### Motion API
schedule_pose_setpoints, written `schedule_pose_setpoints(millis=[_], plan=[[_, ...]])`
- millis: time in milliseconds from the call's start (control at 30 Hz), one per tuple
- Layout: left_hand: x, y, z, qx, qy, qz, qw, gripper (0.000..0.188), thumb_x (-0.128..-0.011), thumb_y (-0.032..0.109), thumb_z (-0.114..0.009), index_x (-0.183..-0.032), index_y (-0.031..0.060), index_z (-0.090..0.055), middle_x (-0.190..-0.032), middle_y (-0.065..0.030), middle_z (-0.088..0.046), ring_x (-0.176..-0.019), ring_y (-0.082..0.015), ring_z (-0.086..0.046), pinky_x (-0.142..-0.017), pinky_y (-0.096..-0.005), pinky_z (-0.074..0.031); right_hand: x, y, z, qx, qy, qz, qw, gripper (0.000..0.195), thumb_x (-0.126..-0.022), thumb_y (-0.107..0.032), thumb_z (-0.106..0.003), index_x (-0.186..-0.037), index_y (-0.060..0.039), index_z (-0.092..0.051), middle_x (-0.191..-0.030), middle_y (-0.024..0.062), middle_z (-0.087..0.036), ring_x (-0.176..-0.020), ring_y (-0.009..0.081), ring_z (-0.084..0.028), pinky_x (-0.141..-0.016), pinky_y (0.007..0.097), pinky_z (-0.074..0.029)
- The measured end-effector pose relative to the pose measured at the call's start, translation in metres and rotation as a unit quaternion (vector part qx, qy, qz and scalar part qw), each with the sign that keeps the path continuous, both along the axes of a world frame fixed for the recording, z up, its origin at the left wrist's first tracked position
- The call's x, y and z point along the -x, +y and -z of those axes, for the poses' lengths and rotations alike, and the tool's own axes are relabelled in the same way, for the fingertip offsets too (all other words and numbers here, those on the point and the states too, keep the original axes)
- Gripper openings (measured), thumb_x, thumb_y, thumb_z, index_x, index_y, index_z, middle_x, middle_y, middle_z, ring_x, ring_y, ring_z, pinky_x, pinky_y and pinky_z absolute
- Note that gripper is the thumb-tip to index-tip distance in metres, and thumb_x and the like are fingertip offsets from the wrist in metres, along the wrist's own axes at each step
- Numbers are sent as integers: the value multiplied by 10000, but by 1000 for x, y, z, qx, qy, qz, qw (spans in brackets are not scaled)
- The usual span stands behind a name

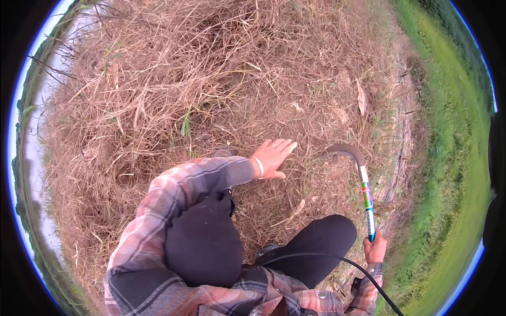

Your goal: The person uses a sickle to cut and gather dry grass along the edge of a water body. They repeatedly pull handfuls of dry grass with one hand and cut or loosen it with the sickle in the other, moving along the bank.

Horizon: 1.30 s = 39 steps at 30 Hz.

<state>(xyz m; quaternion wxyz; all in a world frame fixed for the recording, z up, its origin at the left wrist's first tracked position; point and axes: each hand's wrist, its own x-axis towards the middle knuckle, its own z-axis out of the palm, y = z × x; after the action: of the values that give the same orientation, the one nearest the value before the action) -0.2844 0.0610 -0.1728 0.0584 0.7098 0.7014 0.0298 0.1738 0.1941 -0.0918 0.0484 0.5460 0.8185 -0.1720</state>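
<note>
My right hand (375,248) grips the lower end of a sickle's handle (368,205), low on the right. The handle is wrapped in a colourful label that bears writing. Its curved, dark metal blade (348,149) bends over to the left at the top, just above the dry grass. My left hand (272,158) reaches out in front of my knees, palm down, with nothing in it and the fingers slightly spread. A pale band circles that wrist. Beneath it lies ground covered in dry, cut grass (253,118).
Thicker dry stalks (158,79) are heaped at the upper left. Green vegetation (454,158) runs down the right side, past a bare dirt edge. Pale water or a track curves along the far left. A black cable (348,260) crosses my right thigh (320,245).
</note>
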Motion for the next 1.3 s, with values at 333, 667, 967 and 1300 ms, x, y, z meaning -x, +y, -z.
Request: schedule_pose_setpoints(millis=[333, 667, 967, 1300], plan=[[-52, 47, 121, 199, -451, -197, 847, 297, -887, 316, -541, -1035, 59, -568, -812, -181, -611, -800, -312, -609, -717, -438, -472, 64, 39, -67, -47, -151, -102, 982, 199, -728, -149, -647, -845, -43, -526, -642, 211, -579, -645, 422, -583, -597, 501, -467], [116, 55, -49, 7, -263, -251, 931, 485, -867, 394, -592, -1126, -10, -522, -890, -76, -628, -742, -206, -610, -669, -351, -491, 85, 55, -77, -85, -185, -120, 972, 231, -731, -136, -673, -877, -18, -539, -667, 195, -580, -658, 403, -588, -608, 485, -471], [95, 5, 49, 256, -33, -189, 947, 394, -696, 320, -665, -933, 9, -617, -832, -170, -666, -827, -329, -657, -715, -434, -522, 111, 57, -88, -111, -219, -147, 958, 205, -713, -101, -668, -832, -21, -521, -670, 192, -579, -670, 387, -595, -618, 475, -466], [84, 34, -18, 9, -229, -188, 955, 262, -801, 230, -553, -850, -26, -573, -690, -227, -600, -707, -402, -613, -650, -482, -492, 86, 41, -70, -88, -169, -115, 975, 242, -715, -151, -679, -821, -12, -512, -659, 224, -564, -654, 442, -560, -627, 509, -454]])
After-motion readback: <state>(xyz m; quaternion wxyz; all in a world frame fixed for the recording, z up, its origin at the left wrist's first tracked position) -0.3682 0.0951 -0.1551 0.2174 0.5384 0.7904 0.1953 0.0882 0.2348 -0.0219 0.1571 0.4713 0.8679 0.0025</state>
